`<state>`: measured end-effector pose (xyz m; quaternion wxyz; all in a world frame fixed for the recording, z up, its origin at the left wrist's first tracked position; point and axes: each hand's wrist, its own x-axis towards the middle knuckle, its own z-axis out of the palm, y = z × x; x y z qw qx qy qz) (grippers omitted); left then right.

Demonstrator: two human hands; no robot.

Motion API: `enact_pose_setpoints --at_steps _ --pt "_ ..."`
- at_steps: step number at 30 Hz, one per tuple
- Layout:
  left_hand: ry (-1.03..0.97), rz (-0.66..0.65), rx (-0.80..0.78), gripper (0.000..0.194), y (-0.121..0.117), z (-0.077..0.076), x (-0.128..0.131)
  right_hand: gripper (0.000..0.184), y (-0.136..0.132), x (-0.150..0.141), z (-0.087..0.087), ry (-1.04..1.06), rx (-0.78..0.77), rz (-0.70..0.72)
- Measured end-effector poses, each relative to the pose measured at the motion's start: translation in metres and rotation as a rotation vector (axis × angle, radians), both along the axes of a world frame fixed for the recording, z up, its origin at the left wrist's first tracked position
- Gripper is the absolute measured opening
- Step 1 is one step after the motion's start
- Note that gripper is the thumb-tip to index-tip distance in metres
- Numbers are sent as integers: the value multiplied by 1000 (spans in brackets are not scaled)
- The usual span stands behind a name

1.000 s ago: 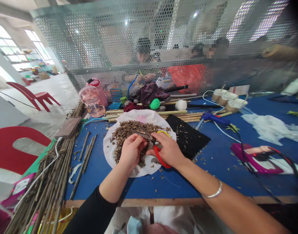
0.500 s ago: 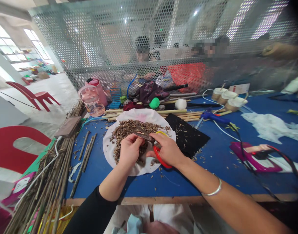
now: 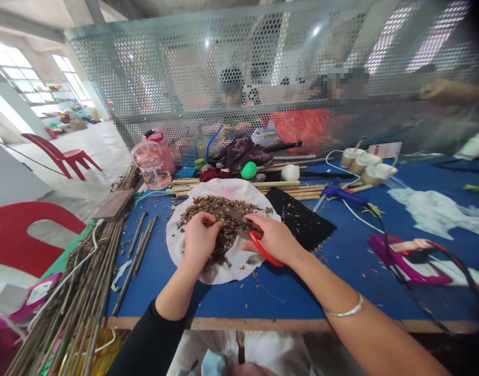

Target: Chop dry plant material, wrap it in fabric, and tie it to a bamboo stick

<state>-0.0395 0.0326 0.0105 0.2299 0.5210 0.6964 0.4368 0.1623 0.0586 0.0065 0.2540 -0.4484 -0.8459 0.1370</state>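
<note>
Over the brown clippings [image 3: 222,244] on the white sheet [image 3: 239,270], the left hand [image 3: 199,240] angles inward, thumb and forefinger pinched together, while the right hand [image 3: 277,239] wraps around red-handled scissors [image 3: 256,242], blades pointing leftward.

On the bench [image 3: 263,308] before me, clippings [image 3: 223,245] lie on a sheet [image 3: 235,274] beneath my fingers [image 3: 207,218]; a bundle of sticks [image 3: 91,271] lies left of it, a mat [image 3: 307,219] right, canes [image 3: 302,192] behind, and a mesh screen [image 3: 176,73] stands beyond them.
</note>
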Motion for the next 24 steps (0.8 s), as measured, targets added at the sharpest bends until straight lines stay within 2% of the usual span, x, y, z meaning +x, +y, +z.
enact_pose_setpoints --at_steps 2,5,8,10,12,15,18,22,24 --pt "227 -15 43 20 0 6 -2 58 6 11 2 54 -31 -46" --pt "480 -143 3 23 4 21 10 57 20 30 0 153 -39 -149" --pt "669 -371 -62 18 17 31 36 56 32 45 -4 242 10 -245" --pt "770 -548 -52 14 28 32 54 54 38 51 -7 298 31 -277" --pt "835 -668 -36 18 38 27 68 52 40 53 -9 336 41 -292" --pt "840 -720 -48 27 50 15 77 50 39 51 -9 342 22 -283" --pt "803 -728 -56 28 58 6 77 50 36 48 -8 328 4 -274" --pt "736 -713 -15 27 58 2 66 51 34 43 -9 288 -35 -231" --pt "611 -660 54 25 52 3 53 53 33 41 -9 273 -54 -199"
